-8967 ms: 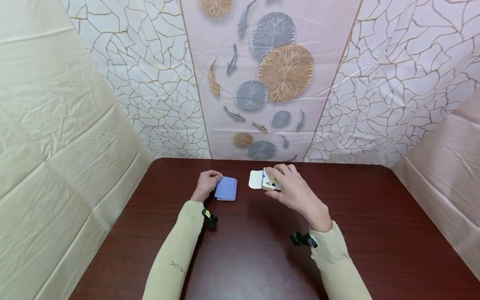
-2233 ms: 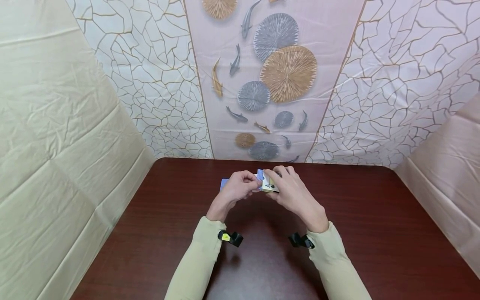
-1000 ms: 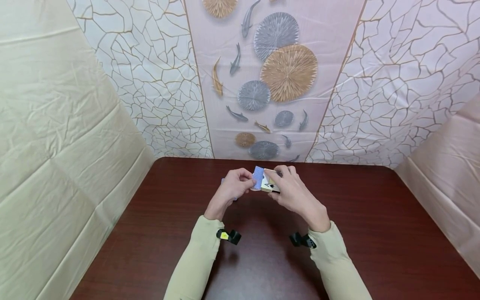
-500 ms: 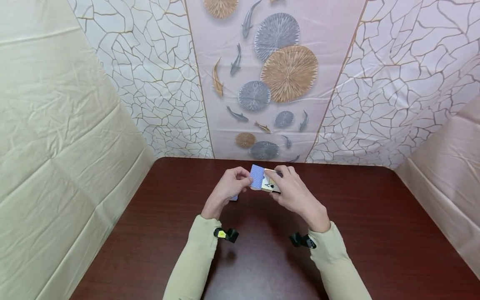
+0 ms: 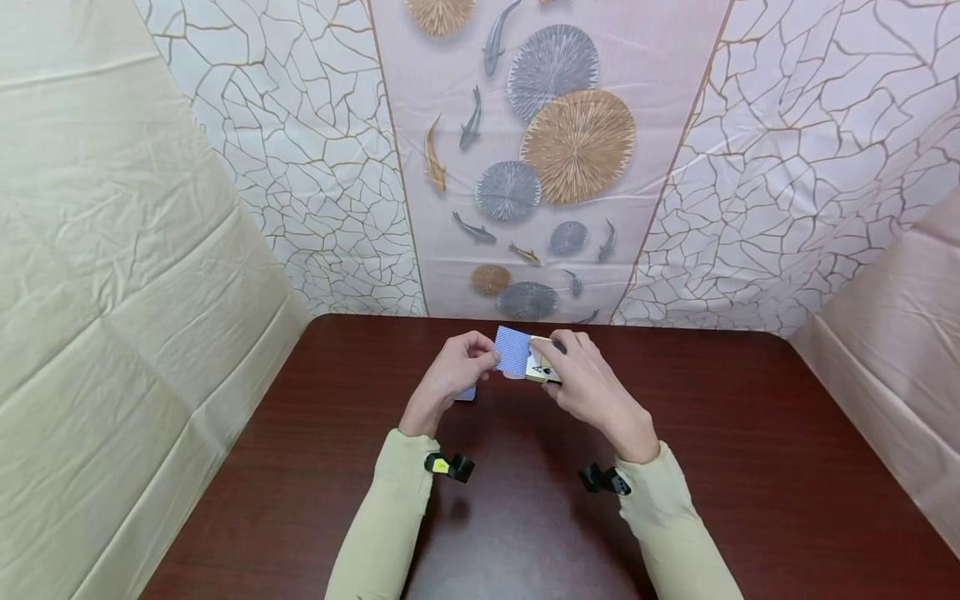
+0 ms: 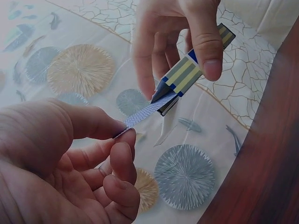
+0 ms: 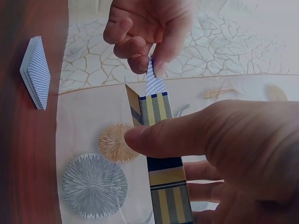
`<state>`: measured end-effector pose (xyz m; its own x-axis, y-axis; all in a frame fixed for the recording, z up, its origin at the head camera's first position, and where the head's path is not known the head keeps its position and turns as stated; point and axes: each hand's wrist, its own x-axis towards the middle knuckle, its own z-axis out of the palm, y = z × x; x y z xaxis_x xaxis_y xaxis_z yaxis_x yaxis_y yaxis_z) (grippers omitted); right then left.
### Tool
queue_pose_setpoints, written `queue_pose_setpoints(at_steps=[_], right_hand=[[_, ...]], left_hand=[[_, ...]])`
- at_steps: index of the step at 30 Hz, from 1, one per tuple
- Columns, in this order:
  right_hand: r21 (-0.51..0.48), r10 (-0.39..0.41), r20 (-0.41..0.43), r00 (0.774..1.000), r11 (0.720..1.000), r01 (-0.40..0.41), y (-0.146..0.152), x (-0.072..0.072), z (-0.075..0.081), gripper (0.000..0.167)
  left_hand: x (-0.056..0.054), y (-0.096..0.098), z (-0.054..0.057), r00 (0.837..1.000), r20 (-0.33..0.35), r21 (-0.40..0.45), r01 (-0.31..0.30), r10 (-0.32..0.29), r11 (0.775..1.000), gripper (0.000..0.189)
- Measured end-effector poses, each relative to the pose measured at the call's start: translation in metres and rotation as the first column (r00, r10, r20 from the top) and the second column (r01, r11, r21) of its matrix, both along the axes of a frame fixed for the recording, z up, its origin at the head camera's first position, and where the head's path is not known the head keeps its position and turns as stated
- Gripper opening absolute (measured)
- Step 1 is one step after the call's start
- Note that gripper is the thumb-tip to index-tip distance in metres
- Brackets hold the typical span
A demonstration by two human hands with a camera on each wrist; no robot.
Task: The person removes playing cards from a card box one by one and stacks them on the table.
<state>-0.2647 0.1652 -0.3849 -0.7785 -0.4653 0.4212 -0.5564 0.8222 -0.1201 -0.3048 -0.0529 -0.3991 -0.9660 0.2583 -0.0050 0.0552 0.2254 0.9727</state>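
Note:
My left hand pinches the left end of a blue-backed playing card between thumb and index finger. The card sticks out of the open end of a playing card box, its other end hidden inside. My right hand grips this box above the table, its thumb along the striped narrow side in the right wrist view. A large A and a spade show on the box's face. Behind my left hand, a stack of blue-backed cards lies on the table, mostly covered in the head view but plain in the right wrist view.
The dark red-brown table ends at the back against a hanging cloth with fish and round leaf prints. Cream cloth hangs on the left, and more cloth on the right.
Nine seconds ago my left hand was at the stack on the table. Since 2.2 seconds ago it has drawn the pinched card leftward, exposing more of it. My right hand has hardly moved.

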Motion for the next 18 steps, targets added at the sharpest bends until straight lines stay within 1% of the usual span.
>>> queue_pose_setpoints(at_steps=[9,18], right_hand=[[0.009,-0.01,0.009,1.0,1.0,0.01,0.0,-0.002,-0.002,0.06],[0.01,-0.012,0.005,1.0,1.0,0.012,0.001,-0.002,-0.001,0.059]], left_hand=[[-0.004,-0.009,-0.002,1.0,0.028,0.004,-0.005,0.005,1.0,0.009],[-0.006,-0.017,0.0,0.999,0.032,0.017,-0.039,0.038,0.999,0.011]])
